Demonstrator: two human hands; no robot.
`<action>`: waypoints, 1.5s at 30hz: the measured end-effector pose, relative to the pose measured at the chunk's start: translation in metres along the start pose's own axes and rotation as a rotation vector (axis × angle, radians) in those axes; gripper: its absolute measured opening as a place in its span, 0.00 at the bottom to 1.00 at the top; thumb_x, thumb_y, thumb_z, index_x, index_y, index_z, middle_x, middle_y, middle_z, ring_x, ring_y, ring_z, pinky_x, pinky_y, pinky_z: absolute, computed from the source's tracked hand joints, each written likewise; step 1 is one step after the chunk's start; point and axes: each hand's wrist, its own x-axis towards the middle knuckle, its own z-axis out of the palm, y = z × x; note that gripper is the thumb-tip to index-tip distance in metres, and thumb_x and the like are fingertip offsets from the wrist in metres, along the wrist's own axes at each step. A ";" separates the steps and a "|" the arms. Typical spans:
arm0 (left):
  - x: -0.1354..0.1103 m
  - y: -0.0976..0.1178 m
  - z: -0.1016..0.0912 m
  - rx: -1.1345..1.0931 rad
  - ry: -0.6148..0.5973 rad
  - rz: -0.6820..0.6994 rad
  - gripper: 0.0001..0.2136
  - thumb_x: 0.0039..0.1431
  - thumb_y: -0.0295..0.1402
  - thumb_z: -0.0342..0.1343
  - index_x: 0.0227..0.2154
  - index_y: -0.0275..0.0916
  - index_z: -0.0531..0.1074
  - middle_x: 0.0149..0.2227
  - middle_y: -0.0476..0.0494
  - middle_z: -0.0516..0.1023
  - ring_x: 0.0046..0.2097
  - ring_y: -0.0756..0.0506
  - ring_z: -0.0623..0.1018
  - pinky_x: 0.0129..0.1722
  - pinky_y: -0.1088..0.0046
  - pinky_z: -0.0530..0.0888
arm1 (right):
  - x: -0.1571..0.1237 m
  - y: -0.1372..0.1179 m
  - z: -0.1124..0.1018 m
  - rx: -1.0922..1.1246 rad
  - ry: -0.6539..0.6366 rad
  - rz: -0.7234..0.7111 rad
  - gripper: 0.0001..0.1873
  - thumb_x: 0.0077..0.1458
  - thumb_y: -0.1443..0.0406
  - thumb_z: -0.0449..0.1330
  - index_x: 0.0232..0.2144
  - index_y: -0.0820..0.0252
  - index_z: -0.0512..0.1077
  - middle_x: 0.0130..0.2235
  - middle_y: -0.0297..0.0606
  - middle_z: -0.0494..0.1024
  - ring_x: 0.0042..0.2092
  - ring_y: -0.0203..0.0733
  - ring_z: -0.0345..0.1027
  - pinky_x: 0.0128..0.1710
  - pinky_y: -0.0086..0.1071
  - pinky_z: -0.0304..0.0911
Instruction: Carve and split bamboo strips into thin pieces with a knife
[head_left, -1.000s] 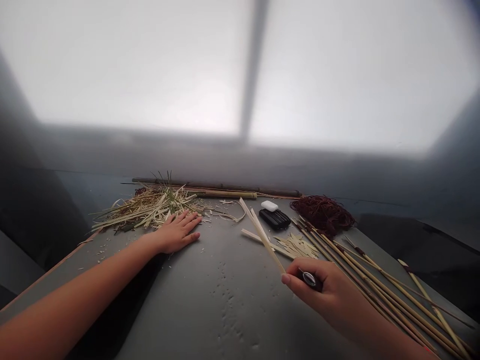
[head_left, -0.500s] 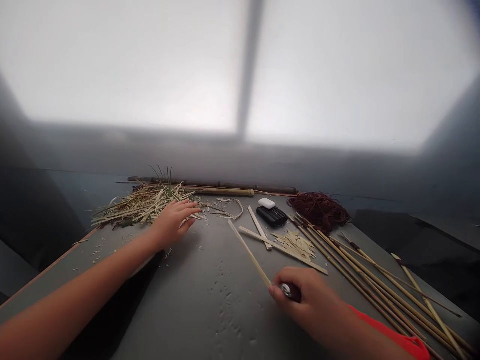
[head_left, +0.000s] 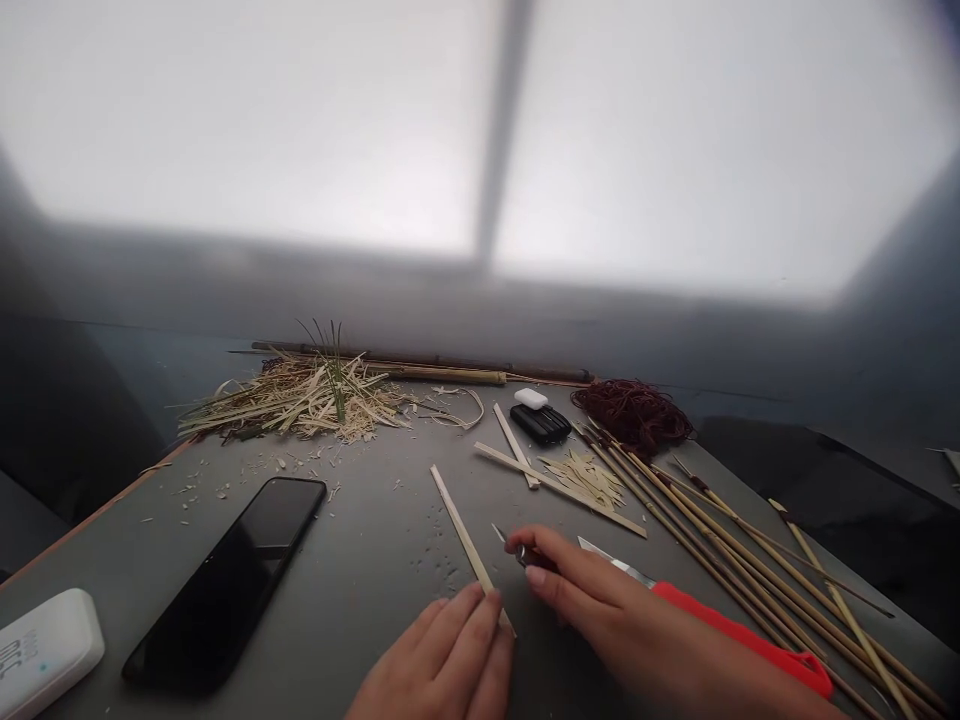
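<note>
My left hand (head_left: 442,665) lies low in the middle of the view, fingers together, pinning the near end of a pale bamboo strip (head_left: 459,522) to the table. From there the strip runs away from me, slanting left. In my right hand (head_left: 600,610) is a small craft knife (head_left: 535,560) with a dark handle, its short pointed blade just right of the strip and apart from it. A larger knife (head_left: 720,630) with a red handle lies beside that hand, partly hidden by it. Two more bamboo strips (head_left: 559,488) cross farther back, next to small pale pointed slivers (head_left: 589,478).
A black phone (head_left: 232,570) and a white device (head_left: 49,650) lie left. Shavings (head_left: 300,395) are heaped far left. Behind are bamboo poles (head_left: 450,376), a black case (head_left: 540,424) with a white block (head_left: 531,399), and dark red cord (head_left: 634,412). Thin bamboo sticks (head_left: 720,545) cover the right side.
My left hand has come back from the shavings pile onto the strip. The strip, earlier at my right hand, now lies under my left fingers. The knife blade now points forward and left.
</note>
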 end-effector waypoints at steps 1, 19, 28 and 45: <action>0.000 -0.004 0.001 0.031 -0.042 0.018 0.13 0.67 0.27 0.45 0.48 0.37 0.72 0.48 0.46 0.80 0.49 0.46 0.77 0.47 0.75 0.74 | -0.001 0.002 0.000 -0.045 0.006 0.000 0.23 0.64 0.53 0.46 0.56 0.54 0.66 0.55 0.40 0.72 0.55 0.46 0.64 0.56 0.37 0.57; -0.003 -0.001 0.010 -0.007 0.006 -0.034 0.12 0.67 0.29 0.46 0.46 0.39 0.73 0.42 0.47 0.81 0.46 0.44 0.78 0.47 0.71 0.75 | -0.013 0.013 0.007 -0.744 0.013 -0.303 0.23 0.59 0.71 0.53 0.53 0.44 0.70 0.37 0.37 0.72 0.29 0.37 0.68 0.28 0.27 0.59; -0.008 0.001 0.017 -0.009 -0.006 -0.002 0.12 0.65 0.26 0.47 0.47 0.34 0.71 0.41 0.42 0.80 0.45 0.44 0.78 0.48 0.72 0.74 | 0.005 0.008 0.017 -0.714 0.058 -0.325 0.15 0.62 0.66 0.52 0.46 0.46 0.74 0.33 0.34 0.71 0.28 0.35 0.66 0.26 0.27 0.54; -0.002 0.001 0.019 -0.055 -0.023 0.009 0.09 0.64 0.26 0.49 0.41 0.31 0.72 0.39 0.37 0.79 0.44 0.42 0.78 0.49 0.69 0.75 | 0.013 0.022 0.041 -0.834 0.209 -0.361 0.17 0.58 0.70 0.55 0.48 0.52 0.72 0.33 0.35 0.73 0.29 0.37 0.68 0.28 0.29 0.56</action>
